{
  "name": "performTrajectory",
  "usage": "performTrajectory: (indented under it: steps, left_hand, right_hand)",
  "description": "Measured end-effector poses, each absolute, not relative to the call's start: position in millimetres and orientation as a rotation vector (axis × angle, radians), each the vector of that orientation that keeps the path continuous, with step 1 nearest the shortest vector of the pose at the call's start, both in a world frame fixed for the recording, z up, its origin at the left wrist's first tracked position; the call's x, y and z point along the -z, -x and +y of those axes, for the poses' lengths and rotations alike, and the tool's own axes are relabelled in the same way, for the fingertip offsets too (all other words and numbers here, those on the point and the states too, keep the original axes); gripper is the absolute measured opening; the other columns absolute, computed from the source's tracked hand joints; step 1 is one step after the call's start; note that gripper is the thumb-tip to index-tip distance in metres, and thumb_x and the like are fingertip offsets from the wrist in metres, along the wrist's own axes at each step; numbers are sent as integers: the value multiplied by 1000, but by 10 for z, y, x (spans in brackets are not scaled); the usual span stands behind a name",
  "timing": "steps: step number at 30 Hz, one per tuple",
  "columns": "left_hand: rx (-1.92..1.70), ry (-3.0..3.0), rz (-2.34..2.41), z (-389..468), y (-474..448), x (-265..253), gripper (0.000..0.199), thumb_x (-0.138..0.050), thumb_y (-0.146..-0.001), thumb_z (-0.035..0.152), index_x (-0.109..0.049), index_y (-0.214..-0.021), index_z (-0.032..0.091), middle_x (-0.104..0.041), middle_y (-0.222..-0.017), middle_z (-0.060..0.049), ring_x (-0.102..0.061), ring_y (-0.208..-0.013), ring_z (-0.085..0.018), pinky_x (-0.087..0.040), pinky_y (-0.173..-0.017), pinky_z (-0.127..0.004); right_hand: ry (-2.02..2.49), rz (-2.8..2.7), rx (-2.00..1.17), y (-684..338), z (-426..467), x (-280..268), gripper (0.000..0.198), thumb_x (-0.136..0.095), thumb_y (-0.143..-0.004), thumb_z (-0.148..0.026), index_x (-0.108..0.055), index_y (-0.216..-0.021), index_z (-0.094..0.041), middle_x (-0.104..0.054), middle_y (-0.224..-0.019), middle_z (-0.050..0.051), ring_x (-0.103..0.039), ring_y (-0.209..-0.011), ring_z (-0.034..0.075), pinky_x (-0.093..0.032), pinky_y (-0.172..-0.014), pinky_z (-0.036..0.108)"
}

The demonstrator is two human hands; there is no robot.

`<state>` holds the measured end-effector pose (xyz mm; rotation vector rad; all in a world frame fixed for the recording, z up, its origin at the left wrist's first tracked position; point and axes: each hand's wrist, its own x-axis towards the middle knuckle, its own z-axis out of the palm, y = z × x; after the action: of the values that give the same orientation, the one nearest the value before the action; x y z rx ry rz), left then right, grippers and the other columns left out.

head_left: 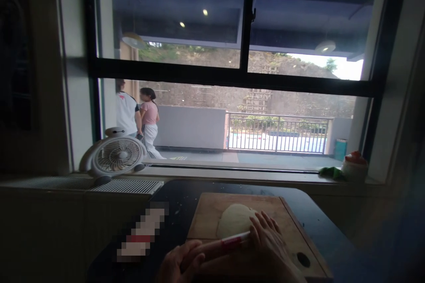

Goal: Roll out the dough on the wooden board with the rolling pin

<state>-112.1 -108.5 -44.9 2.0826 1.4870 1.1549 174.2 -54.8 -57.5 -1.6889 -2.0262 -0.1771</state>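
Note:
A rolling pin [212, 249] with a red and white label lies slantwise across the near edge of a flattened piece of pale dough [236, 220]. The dough rests on a wooden cutting board [209, 212]. My left hand [181, 260] is closed round the pin's near left end, thumb along the wood. At its far right end my right hand [268, 238] holds the pin under the palm, with the fingers reaching forward past it over the board. The right tip of the pin is hidden by this hand.
The board lies on a dark table [179, 201] with white specks. A blurred-out packet [142, 234] is at left. On the windowsill stand a white fan [121, 155] and, at right, a white pot [354, 168] beside something green [330, 172]. Two people walk outside the window.

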Motion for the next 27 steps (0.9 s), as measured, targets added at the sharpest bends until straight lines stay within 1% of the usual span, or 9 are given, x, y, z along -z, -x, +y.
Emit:
performTrajectory:
  steps: [2,4,7,10,14,16,21,24,27]
  left_hand:
    - [-1168,-2087,1467,-1150,1066,351,36,-51,-82,50,-67,-102,25,-70,-97,-2,-65,-90,-18,-51,-78,-20]
    - [-1183,-2091,1474,-1210,1016,250,37,-47,-84,50,-68,-100,24,-70,-93,-2,-65,-87,-18,-51,-75,-20]
    - [-1192,-2110,1483,-1266,972,144,40,-42,-86,51,-69,-98,24,-71,-83,-2,-65,-78,-17,-51,-70,-20]
    - [-1188,-2130,1489,-1271,971,119,41,-41,-86,51,-70,-97,24,-70,-79,-1,-65,-72,-16,-51,-67,-20]
    - [-1207,-2110,1486,-1229,993,170,42,-39,-88,50,-70,-96,23,-71,-82,-2,-65,-75,-17,-51,-68,-19]
    - [-1210,-2092,1476,-1204,1009,226,42,-39,-88,50,-69,-97,22,-71,-85,-2,-66,-79,-17,-51,-70,-20]
    - [-1227,-2094,1482,-1152,1082,431,37,-49,-84,50,-65,-105,25,-69,-98,-2,-64,-90,-18,-51,-77,-21]
    - [-1199,-2101,1485,-1125,1111,519,35,-52,-82,49,-64,-107,27,-69,-100,-2,-64,-90,-18,-51,-78,-22]
    - [-1185,-2087,1486,-1116,1103,535,35,-53,-82,49,-62,-108,27,-67,-104,-2,-63,-93,-18,-51,-81,-23]
  right_hand:
    - [1680,-2016,234,-1817,-661,677,50,-25,-92,-47,-45,-133,-26,-39,-141,1,-25,-134,22,-19,-110,40]
    - [1682,-2013,248,-1817,-664,684,51,-24,-92,-47,-46,-133,-25,-41,-140,1,-26,-134,22,-19,-109,40]
    - [1726,-2024,192,-1712,-477,557,47,-24,-92,-42,-53,-126,-26,-45,-137,4,-30,-132,23,-21,-107,41]
    - [1790,-2046,42,-1562,-160,378,44,-26,-91,-35,-58,-119,-27,-46,-136,6,-32,-131,24,-22,-105,43]
    - [1801,-2094,-115,-1380,213,193,39,-33,-88,-35,-65,-105,-24,-55,-124,10,-44,-120,25,-31,-98,42]
    - [1788,-2104,-135,-1327,298,141,38,-34,-87,-39,-66,-103,-23,-57,-121,10,-48,-116,25,-35,-94,41]
    - [1747,-2098,-102,-1415,74,161,42,-30,-90,-42,-59,-117,-27,-44,-137,4,-34,-129,22,-28,-102,39]
    - [1671,-2104,19,-1593,-267,296,44,-22,-93,-37,-61,-113,-27,-49,-133,1,-33,-130,20,-24,-105,38]
    - [1637,-2089,159,-1746,-566,477,47,-21,-94,-38,-55,-123,-24,-48,-134,2,-32,-131,21,-22,-108,38]
